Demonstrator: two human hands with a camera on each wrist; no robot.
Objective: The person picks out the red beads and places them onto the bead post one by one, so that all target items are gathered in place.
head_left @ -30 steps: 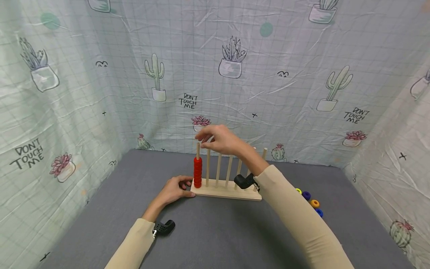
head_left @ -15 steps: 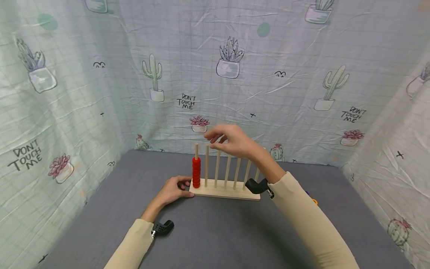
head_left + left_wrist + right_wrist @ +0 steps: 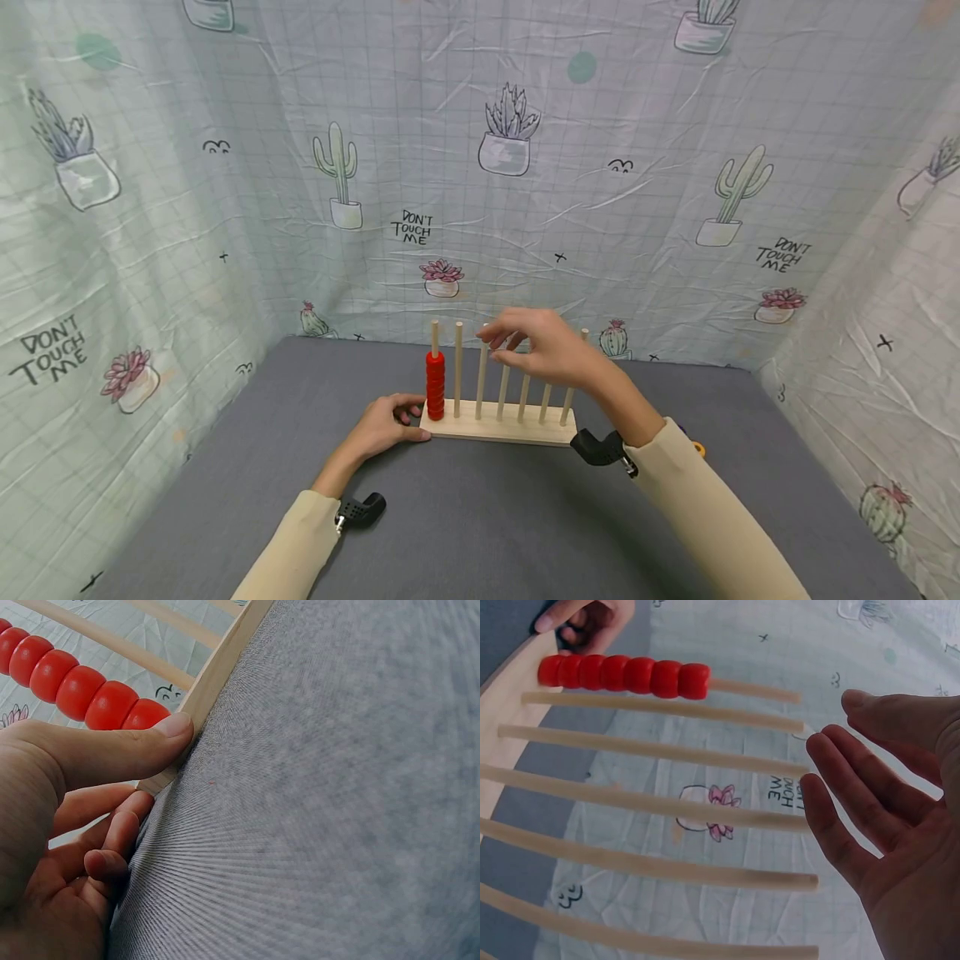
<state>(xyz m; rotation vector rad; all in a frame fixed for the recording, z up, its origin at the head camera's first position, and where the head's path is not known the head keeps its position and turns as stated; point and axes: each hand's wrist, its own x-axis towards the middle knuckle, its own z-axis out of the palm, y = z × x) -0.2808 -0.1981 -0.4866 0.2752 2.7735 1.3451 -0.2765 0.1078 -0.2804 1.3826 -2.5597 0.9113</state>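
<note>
A wooden bead stacker (image 3: 517, 431) with a row of upright pegs stands on the grey table. Red beads (image 3: 435, 387) are stacked on its leftmost peg, whose top sticks out bare; the other pegs carry no beads. My left hand (image 3: 380, 429) grips the left end of the base, and in the left wrist view the thumb (image 3: 124, 754) presses the base's edge, with fingers curled at its end. Above the middle pegs hovers my right hand (image 3: 551, 350), fingers loosely bent. In the right wrist view that hand (image 3: 900, 817) holds nothing, near the peg tips.
An orange bead (image 3: 699, 449) lies on the table to the right, partly hidden by the right sleeve (image 3: 705, 508). Behind the table (image 3: 480, 517) hangs a printed cactus curtain (image 3: 637, 108), which also runs along both sides.
My right hand has moved right and lower, from beside the red-bead peg to over the middle pegs. The left hand stays on the base. The right sleeve now covers more loose beads.
</note>
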